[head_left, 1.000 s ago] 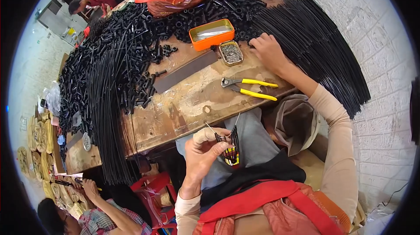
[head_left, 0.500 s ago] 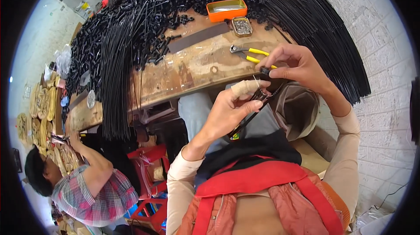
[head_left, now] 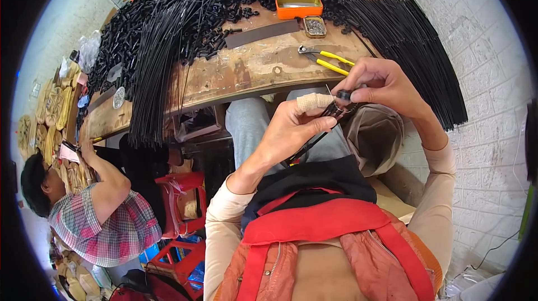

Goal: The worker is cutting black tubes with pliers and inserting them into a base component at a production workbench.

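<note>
My left hand (head_left: 283, 133), its index finger wrapped in beige tape, is closed around several thin black rods (head_left: 305, 147) that slant down over my lap. A thin metal wire end stands up by the taped finger. Just to the right, my right hand (head_left: 386, 89) pinches a small black ring-like part (head_left: 343, 94) between thumb and finger, close to the left fingertips. Whether that part touches the wire, I cannot tell. Beyond my right hand, yellow-handled pliers (head_left: 332, 66) lie on the wooden table (head_left: 224, 85).
An orange tin (head_left: 300, 14), a small tray of silver bits (head_left: 315, 27) and a dark flat strip (head_left: 263, 35) lie behind the pliers. Black tubular parts (head_left: 117, 49) are heaped left. Long black rods flank both sides. A co-worker (head_left: 106, 222) sits left; a grey-brown sack (head_left: 375, 138) stands right.
My right hand has brought the small black part slightly lower, beside the left fingertips. The whole view has shifted a little. The co-worker's hands are still at work on the left.
</note>
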`<state>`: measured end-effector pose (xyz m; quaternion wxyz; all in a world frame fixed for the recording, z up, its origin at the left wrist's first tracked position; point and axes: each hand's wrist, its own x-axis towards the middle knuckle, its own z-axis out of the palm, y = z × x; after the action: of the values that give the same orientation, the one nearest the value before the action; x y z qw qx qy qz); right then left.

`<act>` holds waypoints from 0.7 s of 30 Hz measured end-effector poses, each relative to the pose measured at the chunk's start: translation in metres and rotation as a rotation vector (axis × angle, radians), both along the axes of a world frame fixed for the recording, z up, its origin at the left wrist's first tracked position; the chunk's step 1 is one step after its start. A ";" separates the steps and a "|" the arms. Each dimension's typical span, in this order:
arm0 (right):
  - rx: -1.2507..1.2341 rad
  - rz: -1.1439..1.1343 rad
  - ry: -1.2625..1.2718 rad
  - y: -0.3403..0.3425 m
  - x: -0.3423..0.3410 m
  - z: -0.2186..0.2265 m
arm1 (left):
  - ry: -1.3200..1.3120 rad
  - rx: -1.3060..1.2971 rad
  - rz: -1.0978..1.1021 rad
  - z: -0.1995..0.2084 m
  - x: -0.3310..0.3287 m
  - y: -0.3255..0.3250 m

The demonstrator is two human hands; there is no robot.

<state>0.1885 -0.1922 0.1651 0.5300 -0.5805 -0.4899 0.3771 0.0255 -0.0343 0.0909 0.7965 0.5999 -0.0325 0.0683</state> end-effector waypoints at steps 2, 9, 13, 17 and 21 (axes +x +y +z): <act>-0.004 -0.014 -0.027 0.000 -0.003 0.001 | 0.002 0.007 -0.006 0.000 -0.001 0.000; -0.021 -0.096 -0.033 0.004 -0.007 -0.004 | -0.042 -0.030 0.042 0.002 -0.001 -0.002; -0.003 -0.149 -0.072 0.008 -0.011 -0.007 | -0.049 -0.059 0.078 -0.002 0.002 -0.001; -0.042 -0.219 -0.097 0.010 -0.019 -0.005 | -0.016 -0.062 0.122 -0.006 0.003 0.000; -0.019 -0.222 -0.090 0.010 -0.021 -0.003 | 0.020 -0.045 0.136 -0.006 0.004 0.001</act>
<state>0.1674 -0.1820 0.1616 0.5405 -0.6525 -0.4423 0.2940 0.0291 -0.0336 0.0845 0.8035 0.5834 0.0178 0.1169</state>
